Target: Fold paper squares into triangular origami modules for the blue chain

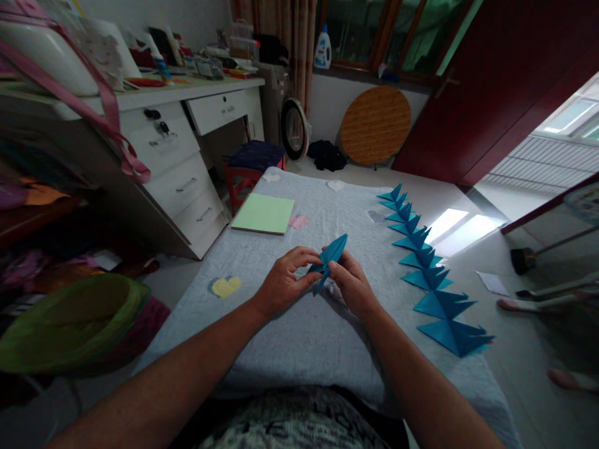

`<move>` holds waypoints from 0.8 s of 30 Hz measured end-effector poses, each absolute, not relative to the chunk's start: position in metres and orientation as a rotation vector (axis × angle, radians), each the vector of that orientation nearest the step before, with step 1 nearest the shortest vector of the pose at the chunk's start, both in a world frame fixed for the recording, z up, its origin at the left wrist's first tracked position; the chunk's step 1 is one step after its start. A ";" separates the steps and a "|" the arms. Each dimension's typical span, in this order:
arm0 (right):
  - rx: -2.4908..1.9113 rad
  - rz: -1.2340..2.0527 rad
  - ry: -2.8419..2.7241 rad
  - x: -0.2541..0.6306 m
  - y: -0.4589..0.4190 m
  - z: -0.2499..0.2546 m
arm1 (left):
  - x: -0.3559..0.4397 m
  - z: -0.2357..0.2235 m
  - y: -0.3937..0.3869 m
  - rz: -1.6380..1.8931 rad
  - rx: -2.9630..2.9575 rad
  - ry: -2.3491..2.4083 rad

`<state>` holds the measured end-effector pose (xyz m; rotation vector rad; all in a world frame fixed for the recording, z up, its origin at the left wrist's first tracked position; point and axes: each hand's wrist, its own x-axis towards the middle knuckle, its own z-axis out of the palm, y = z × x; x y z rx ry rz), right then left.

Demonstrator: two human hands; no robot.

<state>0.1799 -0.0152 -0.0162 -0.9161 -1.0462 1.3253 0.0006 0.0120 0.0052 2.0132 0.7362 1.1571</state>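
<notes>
A folded blue origami paper crane [334,251] is held above the middle of the table, with its pointed parts sticking up and down. My left hand [286,278] pinches its left side between thumb and fingers. On the other side my right hand [354,284] grips it, the thumb pressed on the paper. Along the table's right edge runs a row of several finished blue paper cranes [423,259], set close together. A stack of light green square paper [263,214] lies flat beyond my left hand.
The table [262,349] wears a pale cloth with heart patches. To the left stand a white drawer desk [163,149] and a green-rimmed basket [135,290]. A stool [256,156] is behind the table. Another person's legs [538,304] show at far right.
</notes>
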 end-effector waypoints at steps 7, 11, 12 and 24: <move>-0.931 1.392 -1.070 0.179 -0.017 -0.011 | 0.001 0.009 0.009 1.126 1.962 0.712; -0.960 1.333 -1.147 0.177 -0.015 -0.010 | 0.000 0.012 0.007 1.083 1.889 0.674; -0.970 1.309 -1.167 0.176 -0.015 -0.010 | 0.000 0.013 0.007 1.066 1.862 0.668; -1.219 1.020 -1.312 0.176 -0.014 -0.014 | 0.000 0.008 0.009 1.021 1.780 0.689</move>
